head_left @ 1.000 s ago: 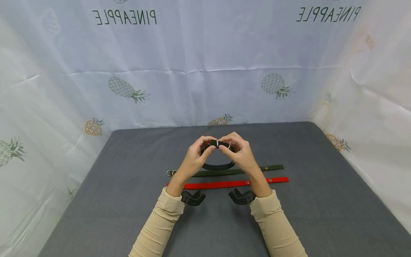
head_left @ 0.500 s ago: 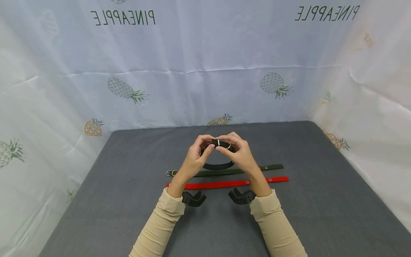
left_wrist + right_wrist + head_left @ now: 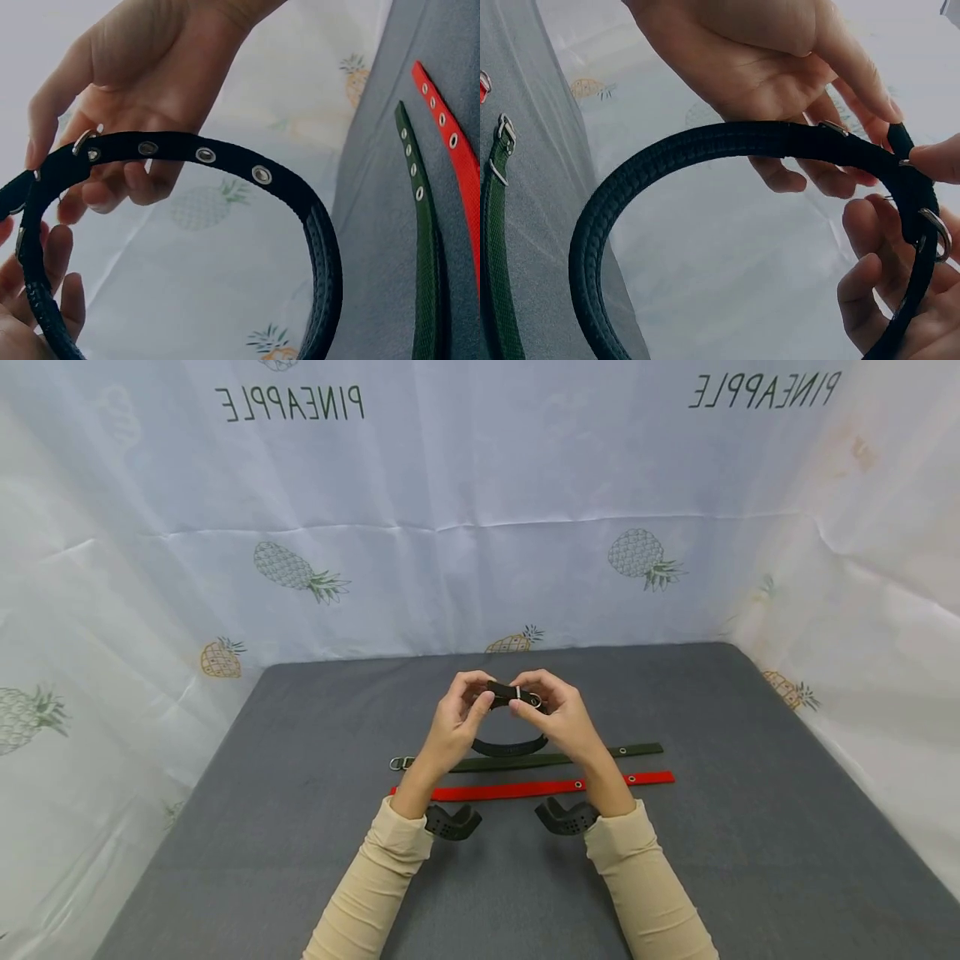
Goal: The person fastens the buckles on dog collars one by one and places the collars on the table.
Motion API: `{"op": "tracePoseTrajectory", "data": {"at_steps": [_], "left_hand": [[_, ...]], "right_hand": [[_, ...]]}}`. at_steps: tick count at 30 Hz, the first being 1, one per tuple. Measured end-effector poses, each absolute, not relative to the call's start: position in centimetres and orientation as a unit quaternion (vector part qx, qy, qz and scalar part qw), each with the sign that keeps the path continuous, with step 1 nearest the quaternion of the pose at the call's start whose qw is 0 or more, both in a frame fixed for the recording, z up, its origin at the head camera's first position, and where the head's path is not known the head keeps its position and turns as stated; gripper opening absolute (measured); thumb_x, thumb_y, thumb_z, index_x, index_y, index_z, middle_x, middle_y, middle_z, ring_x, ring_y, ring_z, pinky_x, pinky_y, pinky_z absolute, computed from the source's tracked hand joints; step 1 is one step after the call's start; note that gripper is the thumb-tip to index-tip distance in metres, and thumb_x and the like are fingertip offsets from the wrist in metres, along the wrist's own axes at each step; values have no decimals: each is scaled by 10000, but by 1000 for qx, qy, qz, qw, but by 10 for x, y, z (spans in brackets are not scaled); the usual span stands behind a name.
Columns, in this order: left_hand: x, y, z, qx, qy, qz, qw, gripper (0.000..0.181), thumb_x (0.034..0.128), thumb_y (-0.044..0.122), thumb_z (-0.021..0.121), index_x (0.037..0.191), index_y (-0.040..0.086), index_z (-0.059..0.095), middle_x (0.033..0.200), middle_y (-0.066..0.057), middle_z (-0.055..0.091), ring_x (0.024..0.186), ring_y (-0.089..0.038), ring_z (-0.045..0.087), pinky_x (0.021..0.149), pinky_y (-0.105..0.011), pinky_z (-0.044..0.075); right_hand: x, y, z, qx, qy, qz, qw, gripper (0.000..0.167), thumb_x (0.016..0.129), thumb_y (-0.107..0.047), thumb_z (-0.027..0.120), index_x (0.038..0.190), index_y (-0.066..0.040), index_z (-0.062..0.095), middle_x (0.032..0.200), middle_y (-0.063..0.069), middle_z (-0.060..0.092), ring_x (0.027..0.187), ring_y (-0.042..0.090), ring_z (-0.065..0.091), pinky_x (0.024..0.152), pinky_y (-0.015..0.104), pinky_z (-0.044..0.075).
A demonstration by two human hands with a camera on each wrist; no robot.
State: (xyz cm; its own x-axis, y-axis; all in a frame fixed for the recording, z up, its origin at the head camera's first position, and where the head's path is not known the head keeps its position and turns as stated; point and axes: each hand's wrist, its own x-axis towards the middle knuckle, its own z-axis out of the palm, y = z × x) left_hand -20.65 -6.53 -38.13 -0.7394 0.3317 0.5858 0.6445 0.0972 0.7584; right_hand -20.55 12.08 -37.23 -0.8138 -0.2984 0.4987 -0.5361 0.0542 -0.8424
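A black dog collar [image 3: 510, 749], closed into a loop, hangs between both hands above the table. With thumb and fingers, the left hand [image 3: 450, 722] pinches the strap's free end, which stands slightly off the band. The right hand [image 3: 564, 718] grips the collar near a metal keeper and a D-ring [image 3: 86, 141]. Metal eyelets [image 3: 205, 154] line the strap in the left wrist view. A padded section [image 3: 604, 232] forms the lower part of the loop in the right wrist view. Fingers partly cover the buckle.
Below the hands on the grey table [image 3: 300, 860] lie a green collar [image 3: 517, 763] and, nearer the person, a red collar [image 3: 510, 792], both stretched out flat. A pineapple-print curtain [image 3: 465, 485] surrounds the table's back and sides. Black wrist cameras [image 3: 452, 821] sit inside the forearms.
The left hand has drawn slightly left with the strap's free end. More of that end now sticks out past the keeper, which has shifted a little right. The right hand has barely moved.
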Motion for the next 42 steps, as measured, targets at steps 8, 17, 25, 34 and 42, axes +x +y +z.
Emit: {"op": "tracePoseTrajectory", "data": {"at_steps": [8,17,25,34,42], "left_hand": [[-208,-70,-381,-329,-690,-630,137,246,1044,68,344,1217,-106,334,1162,-311,517,1006,17,584,921,-172,499],[-209,-69,-383,-330,-680,-639,143,443,1068,368,263,1164,-64,260,1120,-334,565,957,-75,653,907,-225,517],[-209,-69,-382,-329,-665,-658,130,509,1052,446,270,1158,-51,250,1086,-364,546,943,69,625,895,-191,516],[-209,-69,-380,-307,-683,-660,60,349,1046,157,385,1293,-61,272,1221,-344,465,1133,-247,571,1057,-414,468],[-209,-68,-380,-282,-712,-642,33,263,1022,86,445,1234,-69,450,1156,-273,554,989,-145,617,942,-257,516]], "right_hand": [[-208,121,-375,281,-717,633,83,237,929,-102,621,1086,61,549,868,-136,634,716,27,624,652,220,501],[-207,120,-374,257,-728,633,62,226,906,-19,617,1094,93,559,872,-129,617,700,22,616,699,228,555],[-205,121,-373,255,-733,627,66,192,910,-2,590,1071,94,550,834,-131,581,687,26,552,655,211,498],[-206,123,-373,255,-732,625,93,182,919,12,572,1081,93,554,824,-140,548,658,15,495,619,182,466],[-206,124,-371,261,-729,626,93,196,930,1,561,1098,100,548,844,-158,552,661,5,492,620,182,469]]}}
